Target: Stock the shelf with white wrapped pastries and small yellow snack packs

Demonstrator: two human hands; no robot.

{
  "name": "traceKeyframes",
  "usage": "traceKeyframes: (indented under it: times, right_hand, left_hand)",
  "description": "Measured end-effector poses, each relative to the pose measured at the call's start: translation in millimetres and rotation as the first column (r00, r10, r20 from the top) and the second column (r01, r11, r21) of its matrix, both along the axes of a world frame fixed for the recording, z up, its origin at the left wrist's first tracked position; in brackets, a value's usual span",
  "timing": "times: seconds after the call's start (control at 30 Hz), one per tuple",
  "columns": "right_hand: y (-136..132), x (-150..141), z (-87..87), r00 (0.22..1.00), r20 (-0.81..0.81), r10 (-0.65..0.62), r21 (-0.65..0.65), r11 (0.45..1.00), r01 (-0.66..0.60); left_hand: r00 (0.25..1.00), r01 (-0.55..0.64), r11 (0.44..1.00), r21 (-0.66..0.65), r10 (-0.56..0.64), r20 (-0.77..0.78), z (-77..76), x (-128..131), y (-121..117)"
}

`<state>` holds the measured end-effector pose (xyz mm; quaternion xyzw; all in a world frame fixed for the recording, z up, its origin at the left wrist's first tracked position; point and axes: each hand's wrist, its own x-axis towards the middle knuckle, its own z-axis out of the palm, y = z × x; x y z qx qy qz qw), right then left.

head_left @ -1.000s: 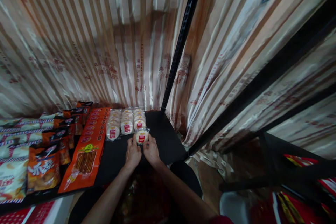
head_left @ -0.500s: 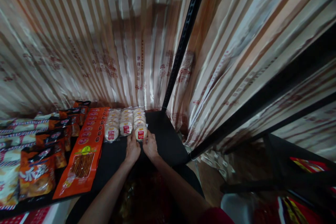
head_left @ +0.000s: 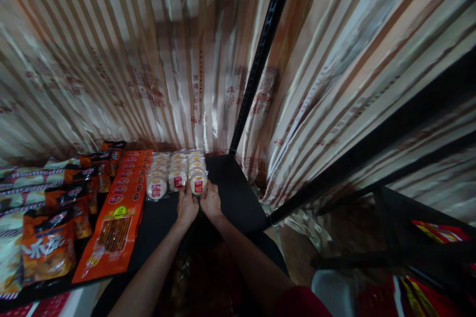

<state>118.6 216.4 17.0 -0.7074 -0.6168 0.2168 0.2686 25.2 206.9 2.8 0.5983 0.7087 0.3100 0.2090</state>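
Note:
My left hand (head_left: 187, 205) and my right hand (head_left: 210, 201) close on the two sides of a clear-wrapped packet of round white crackers (head_left: 198, 184) with a red label. This packet is the front one in the rightmost of three rows on the black shelf (head_left: 238, 198). To its left, a middle row of cracker packets (head_left: 177, 178) and a left row (head_left: 156, 187) lie overlapping from front to back. My fingertips partly cover the held packet's lower edges.
Overlapping orange bags of stick snacks (head_left: 113, 235) lie left of the crackers. Farther left are orange-and-black snack bags (head_left: 48, 252) and white striped bags (head_left: 9, 257). A black metal post (head_left: 256, 74) rises at the back corner, before a pleated curtain (head_left: 167, 59).
The view has shifted slightly, moving the shelf goods a little left in the picture. Both hands stay at the same front cracker packet, which keeps its place at the front of its row.

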Motion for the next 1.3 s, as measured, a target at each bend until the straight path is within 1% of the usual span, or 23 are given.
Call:
traceKeyframes:
  times: [0.13, 0.27, 0.37, 0.5, 0.67, 0.77, 0.83, 0.97, 1.03, 1.1, 1.2, 1.3]
  right_hand:
    - [0, -2, 0.0, 1.000, 0.016, 0.006, -0.019, 1.000, -0.006]
    - [2, -5, -4.5, 0.998, 0.054, 0.014, -0.019, 1.000, -0.013]
    - [3, -6, -6.2, 0.996, 0.084, 0.025, -0.022, 0.999, -0.023]
    - [4, -7, -4.2, 0.994, 0.091, 0.052, -0.012, 0.999, -0.051]
    - [3, -5, -6.1, 0.998, 0.036, 0.046, -0.003, 0.999, -0.046]
    - [-1, -3, -11.3, 0.999, -0.041, 0.014, 0.065, 0.998, -0.012]
    - [-4, -1, -14.2, 0.991, -0.131, 0.003, 0.128, 0.992, 0.014]
    - [-13, 4, -14.3, 0.954, -0.297, 0.028, 0.228, 0.973, 0.042]
    - [-21, 8, -11.7, 0.941, -0.337, 0.037, 0.265, 0.963, 0.057]
    - [-34, 13, -8.6, 0.924, -0.380, 0.050, 0.292, 0.954, 0.069]
    - [-67, 25, -5.0, 0.870, -0.487, 0.078, 0.324, 0.941, 0.096]
    - [-114, 37, -8.2, 0.809, -0.581, 0.088, 0.279, 0.956, 0.097]
  left_hand:
    - [0.999, -0.024, 0.999, -0.033, 0.023, -0.027, 2.9, 0, 1]
    - [0.998, -0.044, 0.998, -0.046, 0.043, -0.041, 4.1, 1, 2]
    - [0.999, -0.039, 0.998, -0.055, 0.037, -0.040, 3.4, 0, 1]
    - [1.000, -0.025, 0.999, -0.043, 0.024, -0.012, 1.1, -1, 0]
    - [0.997, -0.047, 0.998, 0.039, 0.045, 0.069, -4.3, 0, -2]
    - [0.991, -0.071, 0.994, 0.078, 0.062, 0.116, -7.4, 2, -6]
    - [0.989, -0.102, 0.989, 0.109, 0.089, 0.119, -7.6, 3, -11]
    - [0.986, -0.155, 0.978, 0.140, 0.143, 0.086, -0.2, 4, -27]
    - [0.991, -0.130, 0.981, 0.144, 0.123, 0.055, 6.1, 2, -38]
    - [0.997, -0.075, 0.982, 0.171, 0.069, 0.042, 10.9, -1, -53]
    - [0.997, 0.008, 0.969, 0.248, -0.027, 0.072, 11.6, -7, -84]
    - [0.987, 0.113, 0.952, 0.286, -0.141, 0.080, 4.1, -13, -125]
